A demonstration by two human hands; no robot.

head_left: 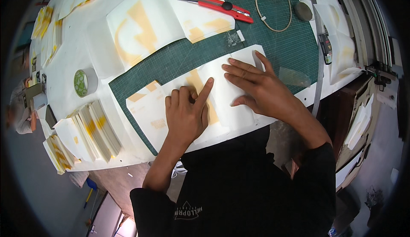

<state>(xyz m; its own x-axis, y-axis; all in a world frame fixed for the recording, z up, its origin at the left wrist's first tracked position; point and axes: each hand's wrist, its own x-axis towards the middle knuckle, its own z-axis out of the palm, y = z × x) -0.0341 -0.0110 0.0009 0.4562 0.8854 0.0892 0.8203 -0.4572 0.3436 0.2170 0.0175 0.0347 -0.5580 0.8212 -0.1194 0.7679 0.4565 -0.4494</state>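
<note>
A white sheet point(147, 111) with pale orange printed shapes lies across the near part of the green cutting mat point(171, 55), its right part plain white. My left hand point(185, 113) rests on its middle, index finger stretched out on a crease line and the other fingers curled, holding nothing. Flat on the plain right part is my right hand point(262, 87), fingers spread and thumb apart. Beyond them, a second printed sheet point(171, 17) with a fold line lies on the mat. A red utility knife point(218, 7) lies across its right half, blade pointing left.
A tape roll point(85, 82) stands left of the mat, with bundles of folded printed sheets point(92, 130) nearer the table's edge. At the back right are a white cable point(273, 29) and a round dark-topped object point(303, 11). A metal strip point(318, 66) runs along the right side.
</note>
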